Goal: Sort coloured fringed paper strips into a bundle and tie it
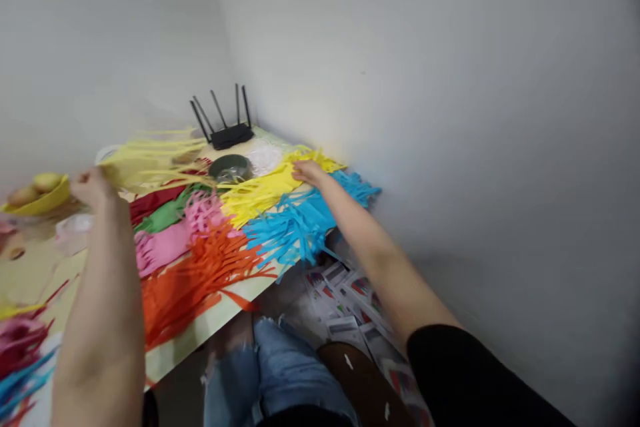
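Gripping pale fringe point(135, 163) at one end, left hand point(90, 188) lets it fan; blur hides whether right hand point(309, 172) pinches bright-yellow fringe point(273, 188).

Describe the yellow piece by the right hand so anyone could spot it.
Start at the black router by the wall corner. Nearer and to the right, at the right hand, lies the yellow fringed piece. Unlike the pale, blurred piece at the left hand, it is bright yellow.

Left of the thighs in frayed blue denim jeans point(303, 373), the bare left forearm point(100, 320) rises to a curled, fist-like left hand point(91, 187); from their right, the black-sleeved right arm point(385, 260) slants out to a right hand point(309, 173) beyond them, its fingers bent
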Demonstrator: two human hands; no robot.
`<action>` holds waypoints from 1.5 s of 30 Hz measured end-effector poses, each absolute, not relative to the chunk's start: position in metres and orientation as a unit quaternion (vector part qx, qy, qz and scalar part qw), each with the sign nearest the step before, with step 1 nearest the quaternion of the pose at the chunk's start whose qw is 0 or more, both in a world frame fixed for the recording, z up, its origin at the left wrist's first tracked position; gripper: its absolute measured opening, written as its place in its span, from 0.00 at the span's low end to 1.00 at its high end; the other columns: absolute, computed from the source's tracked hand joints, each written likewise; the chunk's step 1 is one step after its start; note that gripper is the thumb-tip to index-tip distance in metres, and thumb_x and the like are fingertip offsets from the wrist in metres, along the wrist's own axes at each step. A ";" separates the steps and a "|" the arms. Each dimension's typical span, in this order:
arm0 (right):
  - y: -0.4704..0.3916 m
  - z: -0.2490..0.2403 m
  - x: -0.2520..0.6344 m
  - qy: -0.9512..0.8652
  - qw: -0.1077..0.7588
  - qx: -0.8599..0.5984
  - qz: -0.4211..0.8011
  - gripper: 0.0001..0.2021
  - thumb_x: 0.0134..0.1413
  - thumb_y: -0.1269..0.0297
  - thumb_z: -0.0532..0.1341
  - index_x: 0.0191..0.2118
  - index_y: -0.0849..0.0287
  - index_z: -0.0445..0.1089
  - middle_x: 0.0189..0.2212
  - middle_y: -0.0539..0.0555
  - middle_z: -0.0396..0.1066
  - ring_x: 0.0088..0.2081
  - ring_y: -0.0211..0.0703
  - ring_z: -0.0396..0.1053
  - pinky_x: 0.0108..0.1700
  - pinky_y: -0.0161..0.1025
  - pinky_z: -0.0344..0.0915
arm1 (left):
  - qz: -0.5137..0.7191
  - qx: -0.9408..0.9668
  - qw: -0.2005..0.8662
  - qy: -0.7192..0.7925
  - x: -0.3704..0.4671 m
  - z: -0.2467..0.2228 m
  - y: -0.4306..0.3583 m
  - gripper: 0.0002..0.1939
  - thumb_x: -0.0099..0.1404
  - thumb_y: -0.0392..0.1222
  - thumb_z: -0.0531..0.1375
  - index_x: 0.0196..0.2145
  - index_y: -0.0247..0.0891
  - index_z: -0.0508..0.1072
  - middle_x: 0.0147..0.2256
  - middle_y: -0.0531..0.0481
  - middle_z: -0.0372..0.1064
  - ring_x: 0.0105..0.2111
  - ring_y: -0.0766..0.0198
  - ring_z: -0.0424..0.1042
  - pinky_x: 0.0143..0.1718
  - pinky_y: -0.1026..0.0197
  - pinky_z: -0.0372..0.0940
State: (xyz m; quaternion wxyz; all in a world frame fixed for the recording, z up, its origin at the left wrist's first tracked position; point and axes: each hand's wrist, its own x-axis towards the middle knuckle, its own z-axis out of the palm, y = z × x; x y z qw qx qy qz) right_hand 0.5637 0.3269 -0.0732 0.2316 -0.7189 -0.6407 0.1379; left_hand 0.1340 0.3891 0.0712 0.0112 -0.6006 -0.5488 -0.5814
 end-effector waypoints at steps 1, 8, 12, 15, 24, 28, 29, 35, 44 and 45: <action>0.322 -0.071 0.561 -0.634 0.251 -0.715 0.153 0.17 0.66 0.58 0.61 0.55 0.62 0.69 0.50 0.57 0.72 0.46 0.44 0.74 0.47 0.46 0.75 | -0.604 -0.558 0.039 -0.568 0.109 0.082 0.373 0.19 0.58 0.20 0.45 0.24 0.44 0.44 0.20 0.62 0.33 0.23 0.69 0.42 0.35 0.67 0.60; 0.257 -0.024 0.441 -0.689 0.426 -0.567 0.151 0.16 0.70 0.58 0.52 0.50 0.61 0.71 0.49 0.60 0.74 0.49 0.43 0.73 0.52 0.41 0.71 | -0.440 -0.621 0.155 -0.630 0.076 0.077 0.210 0.03 0.59 0.36 0.60 0.28 0.37 0.68 0.27 0.54 0.68 0.29 0.66 0.67 0.36 0.64 0.63; 0.195 0.005 0.321 -0.821 0.511 -0.246 0.073 0.22 0.61 0.57 0.62 0.58 0.59 0.68 0.59 0.62 0.69 0.62 0.52 0.63 0.66 0.53 0.59 | -0.348 -0.694 0.140 -0.614 0.099 0.053 0.150 0.03 0.62 0.39 0.57 0.30 0.40 0.68 0.30 0.50 0.73 0.32 0.60 0.71 0.37 0.60 0.64; 0.180 0.019 0.270 -0.877 0.427 -0.216 0.035 0.18 0.60 0.65 0.62 0.56 0.59 0.71 0.58 0.61 0.69 0.62 0.54 0.61 0.66 0.54 0.55 | -0.291 -0.752 0.100 -0.583 0.092 0.046 0.119 0.03 0.62 0.40 0.56 0.31 0.41 0.68 0.32 0.49 0.75 0.34 0.58 0.73 0.41 0.57 0.65; 0.164 0.063 0.276 -0.925 0.279 -0.244 0.082 0.07 0.62 0.68 0.59 0.37 0.62 0.74 0.28 0.52 0.72 0.30 0.37 0.64 0.34 0.34 0.52 | -0.338 -0.745 -0.044 -0.573 0.046 0.048 0.087 0.13 0.62 0.50 0.58 0.37 0.41 0.77 0.33 0.49 0.77 0.32 0.61 0.74 0.36 0.61 0.66; 0.159 0.070 0.289 -0.904 0.324 -0.235 0.149 0.05 0.56 0.70 0.59 0.36 0.62 0.73 0.29 0.49 0.72 0.30 0.35 0.65 0.35 0.32 0.56 | -0.386 -0.729 -0.130 -0.549 0.042 0.052 0.085 0.13 0.62 0.51 0.60 0.31 0.40 0.79 0.27 0.48 0.76 0.28 0.61 0.72 0.32 0.61 0.68; 0.158 0.069 0.292 -0.894 0.342 -0.228 0.180 0.05 0.55 0.69 0.59 0.36 0.62 0.72 0.29 0.49 0.72 0.31 0.35 0.65 0.36 0.32 0.58 | -0.405 -0.717 -0.162 -0.544 0.040 0.051 0.084 0.13 0.61 0.51 0.61 0.32 0.40 0.80 0.27 0.48 0.75 0.27 0.61 0.73 0.31 0.61 0.68; 0.147 0.052 0.308 -0.815 0.424 -0.170 0.356 0.12 0.51 0.70 0.56 0.41 0.61 0.72 0.37 0.50 0.73 0.34 0.34 0.70 0.36 0.31 0.66 | -0.537 -0.615 -0.268 -0.512 0.037 0.036 0.075 0.15 0.56 0.48 0.66 0.41 0.42 0.82 0.38 0.46 0.76 0.33 0.60 0.76 0.33 0.60 0.72; 0.144 0.050 0.323 -0.845 0.421 -0.149 0.295 0.16 0.47 0.76 0.53 0.32 0.57 0.79 0.39 0.51 0.72 0.43 0.40 0.70 0.51 0.44 0.68 | -0.521 -0.678 -0.275 -0.440 0.040 0.050 0.060 0.10 0.53 0.34 0.63 0.25 0.49 0.83 0.32 0.48 0.75 0.35 0.58 0.73 0.31 0.58 0.69; 0.145 0.052 0.325 -0.853 0.409 -0.150 0.288 0.17 0.48 0.76 0.53 0.32 0.56 0.79 0.40 0.51 0.72 0.44 0.40 0.70 0.51 0.45 0.68 | -0.511 -0.697 -0.264 -0.428 0.038 0.054 0.058 0.12 0.55 0.33 0.63 0.26 0.50 0.83 0.32 0.48 0.75 0.35 0.59 0.73 0.31 0.58 0.68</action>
